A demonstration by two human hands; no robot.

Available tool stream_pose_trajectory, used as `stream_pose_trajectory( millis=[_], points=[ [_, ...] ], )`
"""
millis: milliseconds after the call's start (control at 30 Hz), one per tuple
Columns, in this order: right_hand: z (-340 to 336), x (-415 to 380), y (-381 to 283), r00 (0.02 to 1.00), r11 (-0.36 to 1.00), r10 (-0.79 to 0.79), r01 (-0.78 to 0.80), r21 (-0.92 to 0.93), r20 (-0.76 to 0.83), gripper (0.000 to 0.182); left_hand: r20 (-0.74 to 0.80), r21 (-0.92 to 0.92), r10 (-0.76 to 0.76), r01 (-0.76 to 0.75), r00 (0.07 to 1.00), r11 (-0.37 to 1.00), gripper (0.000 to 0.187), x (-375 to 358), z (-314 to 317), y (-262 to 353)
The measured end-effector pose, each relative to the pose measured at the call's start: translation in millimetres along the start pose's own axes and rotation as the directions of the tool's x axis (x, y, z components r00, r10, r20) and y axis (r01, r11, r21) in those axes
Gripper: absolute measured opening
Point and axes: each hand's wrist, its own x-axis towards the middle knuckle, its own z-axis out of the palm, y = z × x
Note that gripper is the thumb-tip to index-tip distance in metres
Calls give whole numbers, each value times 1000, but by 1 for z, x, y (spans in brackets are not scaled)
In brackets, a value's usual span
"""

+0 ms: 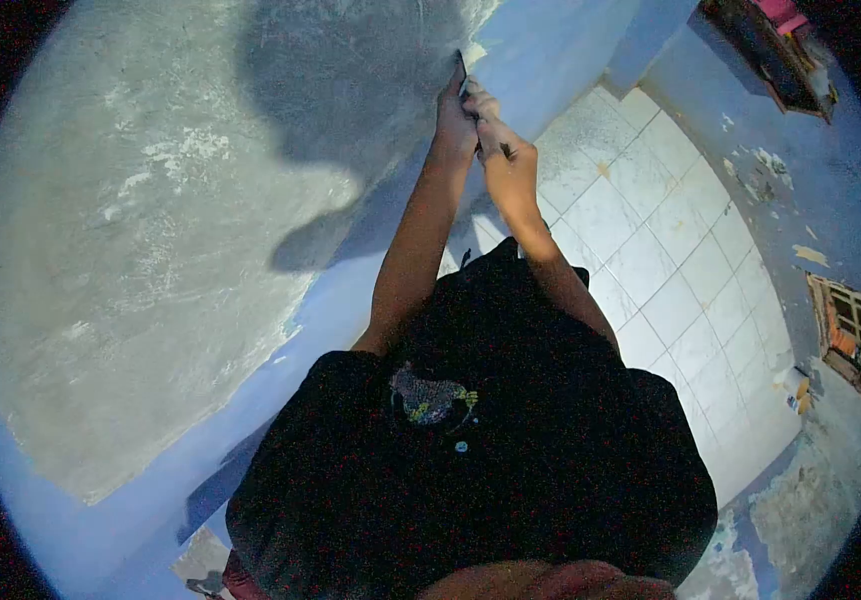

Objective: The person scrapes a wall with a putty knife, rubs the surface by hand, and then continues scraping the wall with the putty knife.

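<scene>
A thin dark scraper [462, 66], seen almost edge-on, meets the wall where bare grey plaster borders the blue paint [550, 50]. My left hand [455, 122] is closed around it from the left side. From the right, my right hand [500, 142] is also closed at the tool, its fingers wrapped close against the left hand. Pale dust marks the right fingers. Most of the scraper's handle is hidden by both hands. A light, ragged patch of flaking paint [476, 50] shows just beside the blade.
Bare grey plaster [150, 300] covers much of the wall at left, with shadows cast on it. White floor tiles [650, 240] lie to the right. A wooden shelf [775, 55] and a small window-like wooden frame [850, 325] are on the peeling right wall.
</scene>
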Motion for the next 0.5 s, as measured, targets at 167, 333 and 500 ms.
stream_pose_trajectory(
  millis=[167, 333, 500],
  points=[
    [0, -4, -2, 999, 999, 31, -32, -19, -32, 26, 63, -60, -27, 31, 998, 998, 40, 5, -11, 0],
    [5, -4, 8, 999, 999, -40, 39, -26, -18, 27, 124, 8, -61, 61, 990, 998, 41, -4, -6, 3],
    [6, -4, 13, 1000, 999, -7, 6, -50, -27, 27, 208, -78, -126, 145, 970, 986, 41, 2, -13, 5]
  ],
)
